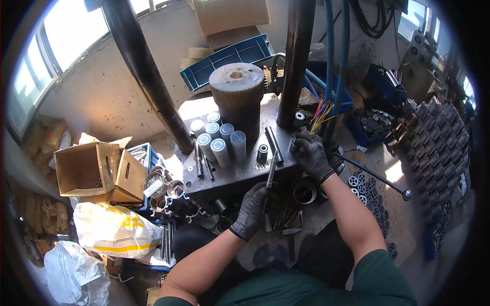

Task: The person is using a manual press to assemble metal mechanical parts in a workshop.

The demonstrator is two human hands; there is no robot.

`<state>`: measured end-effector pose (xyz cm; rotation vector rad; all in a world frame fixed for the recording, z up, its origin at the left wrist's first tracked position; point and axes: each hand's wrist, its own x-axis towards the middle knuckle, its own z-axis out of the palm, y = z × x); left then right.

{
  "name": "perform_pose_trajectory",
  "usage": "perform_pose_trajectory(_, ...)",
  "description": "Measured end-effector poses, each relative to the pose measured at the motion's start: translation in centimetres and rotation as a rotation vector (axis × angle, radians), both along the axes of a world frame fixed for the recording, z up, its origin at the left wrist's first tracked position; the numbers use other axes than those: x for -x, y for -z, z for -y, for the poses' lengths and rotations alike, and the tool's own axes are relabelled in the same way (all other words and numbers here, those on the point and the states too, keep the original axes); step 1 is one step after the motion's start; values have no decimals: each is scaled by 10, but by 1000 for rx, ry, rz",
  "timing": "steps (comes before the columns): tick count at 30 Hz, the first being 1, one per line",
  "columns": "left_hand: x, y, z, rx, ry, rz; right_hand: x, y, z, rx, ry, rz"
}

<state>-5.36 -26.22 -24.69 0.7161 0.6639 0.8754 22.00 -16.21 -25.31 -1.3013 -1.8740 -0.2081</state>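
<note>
- Metal-parts workshop
- Dark columns (297,61) and heavy metal block (240,176) beyond left hand (250,211)
- Stacked metal parts (434,148) well right of right hand (312,155)
- Stained wall (102,92) beyond both

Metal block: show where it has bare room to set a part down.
Bare: the front strip between the pale tubes and small upright cylinder; a narrow patch between the lying bar and right hand. Crowded: left side, with tubes and rods.

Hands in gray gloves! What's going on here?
Someone's left hand holds a metal rod, pointing away from them. Their right hand is at a small dark cylinder near the right end of a metal block; its exact grip is hard to tell. Pale tubes stand together on the block, by a big round drum.
</note>
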Motion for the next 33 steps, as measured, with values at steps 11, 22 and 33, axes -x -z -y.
perform_pose_trajectory(11,-5,0,-1,-152,-14,-284,55,-38,52,580,-294,-1295)
perform_pose_trajectory(22,-10,5,3,-170,14,-268,72,-57,91,852,-513,-1433)
perform_pose_trajectory(33,-21,4,7,-645,114,-632,-1,-39,101,1233,-505,-622)
